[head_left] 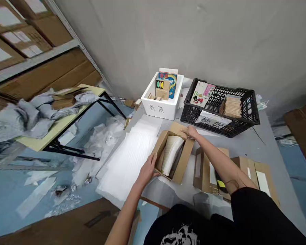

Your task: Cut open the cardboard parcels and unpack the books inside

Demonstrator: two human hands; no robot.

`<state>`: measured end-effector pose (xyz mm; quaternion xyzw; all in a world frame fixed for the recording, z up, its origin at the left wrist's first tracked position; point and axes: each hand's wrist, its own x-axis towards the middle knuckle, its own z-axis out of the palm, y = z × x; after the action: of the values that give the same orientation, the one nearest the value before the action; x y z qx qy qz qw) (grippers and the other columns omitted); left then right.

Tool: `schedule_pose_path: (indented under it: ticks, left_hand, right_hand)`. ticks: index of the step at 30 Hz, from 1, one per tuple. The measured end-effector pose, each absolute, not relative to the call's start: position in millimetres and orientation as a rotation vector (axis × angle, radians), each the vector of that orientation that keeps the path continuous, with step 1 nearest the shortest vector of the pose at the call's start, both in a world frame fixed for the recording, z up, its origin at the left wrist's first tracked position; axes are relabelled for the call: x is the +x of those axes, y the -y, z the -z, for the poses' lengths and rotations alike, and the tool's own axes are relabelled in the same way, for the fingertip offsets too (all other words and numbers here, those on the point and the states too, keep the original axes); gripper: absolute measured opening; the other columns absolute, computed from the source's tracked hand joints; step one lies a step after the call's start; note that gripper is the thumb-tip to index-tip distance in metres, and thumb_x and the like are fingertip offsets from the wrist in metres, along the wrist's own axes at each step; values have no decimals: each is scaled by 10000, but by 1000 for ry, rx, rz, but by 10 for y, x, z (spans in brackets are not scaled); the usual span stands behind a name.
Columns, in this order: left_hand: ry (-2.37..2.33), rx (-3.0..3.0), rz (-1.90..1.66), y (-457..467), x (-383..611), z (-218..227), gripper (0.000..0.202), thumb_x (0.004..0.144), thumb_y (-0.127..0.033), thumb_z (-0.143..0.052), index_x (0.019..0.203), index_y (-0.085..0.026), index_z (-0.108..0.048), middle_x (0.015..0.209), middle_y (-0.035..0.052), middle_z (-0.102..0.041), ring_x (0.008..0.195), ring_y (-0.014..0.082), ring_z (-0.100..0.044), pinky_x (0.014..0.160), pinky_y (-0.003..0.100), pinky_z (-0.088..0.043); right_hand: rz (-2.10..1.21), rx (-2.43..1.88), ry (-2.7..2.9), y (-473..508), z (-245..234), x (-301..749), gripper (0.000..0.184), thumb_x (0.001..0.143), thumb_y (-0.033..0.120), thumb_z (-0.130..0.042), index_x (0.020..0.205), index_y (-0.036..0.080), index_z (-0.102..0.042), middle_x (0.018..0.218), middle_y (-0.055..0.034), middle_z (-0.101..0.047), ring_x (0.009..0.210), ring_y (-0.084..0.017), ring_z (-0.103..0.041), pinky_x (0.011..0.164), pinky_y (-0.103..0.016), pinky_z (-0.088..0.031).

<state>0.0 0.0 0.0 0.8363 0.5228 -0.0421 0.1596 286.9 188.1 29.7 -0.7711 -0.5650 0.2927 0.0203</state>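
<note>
On the bench (244, 144), a foam box (160, 110) at the back with books (167, 85) inside; just right of it, a plastic crate (252, 109). In front, an open cardboard box (185, 160) between the left hand (148, 168) and right hand (191, 132); foam sheets (127, 160) to its left, flattened cartons (241, 164) to its right.

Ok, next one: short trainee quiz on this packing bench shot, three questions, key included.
1. Which hand is on the far flap of the cardboard box: left or right?
2. True or false: the white foam box stands left of the black plastic crate.
3. What lies inside the cardboard box?

Key: 1. The right hand. 2. True. 3. A pale book.
</note>
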Motion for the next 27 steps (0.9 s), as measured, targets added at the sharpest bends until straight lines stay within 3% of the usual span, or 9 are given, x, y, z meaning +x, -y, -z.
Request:
schedule_pose_path:
  ticks: [3,6,9,12,14,17,20,27]
  left_hand:
    - [-1505,2380,271,-153,-1,-241,731,780,-141,-563,1440,-94,-253,1485,237,-315,1388,322,-289,1086,468,-330]
    - [-1576,2319,355,-251,279,-485,573,799,-30,-425,1366,-117,-413,1401,204,-461,1324,302,-410,1042,437,-384]
    - [-1655,2295,322,-303,819,-611,555,849,-124,-435,1399,-112,-363,1320,207,-526,1224,288,-512,931,385,-478]
    - [-1880,2131,310,-365,1315,-561,726,807,-313,-588,1427,-74,-294,1309,250,-496,1187,354,-523,848,411,-513]
    - [-1966,2014,325,-425,1486,-482,701,782,-283,-622,1388,-56,-352,1267,263,-515,1103,344,-585,799,389,-522]
    - [-1957,1995,318,-527,1491,-402,412,827,-132,-498,1230,-52,-512,1110,233,-614,980,279,-656,763,338,-514]
    - [-1931,2029,307,-603,1343,-422,331,816,-57,-440,1118,-75,-573,991,195,-672,975,258,-662,782,323,-492]
    - [-1959,2083,258,-622,970,-750,273,846,-139,-412,1042,-159,-601,962,136,-702,930,248,-665,728,306,-459]
  right_hand:
    - [-794,-2405,1725,-1745,-291,2835,482,829,527,-564,1081,117,-594,1100,-167,-674,1012,-258,-634,761,-294,-464]
    - [-729,-2390,1704,-1649,-285,2829,507,863,527,-505,1177,130,-538,1163,-176,-646,1071,-272,-608,798,-319,-453]
    - [-754,-2368,1703,-1620,-280,2862,473,859,521,-508,1147,151,-562,1140,-157,-662,1063,-268,-614,800,-315,-449]
    - [-799,-2359,1704,-1625,-277,2909,430,862,505,-506,1091,154,-601,1111,-149,-678,1051,-261,-623,802,-305,-445]
    - [-815,-2354,1701,-1621,-272,2930,412,876,485,-488,1090,154,-607,1108,-148,-679,1051,-255,-622,810,-303,-441]
    - [-835,-2331,1693,-1599,-260,2946,400,893,459,-464,1117,159,-603,1122,-147,-673,1054,-249,-619,822,-301,-438]
    - [-868,-2288,1686,-1581,-244,2958,368,910,418,-440,1131,173,-603,1133,-125,-670,1032,-227,-625,817,-282,-437]
    - [-898,-2215,1646,-1537,-216,2964,281,926,286,-384,1052,214,-625,1018,-72,-696,935,-198,-633,753,-261,-435]
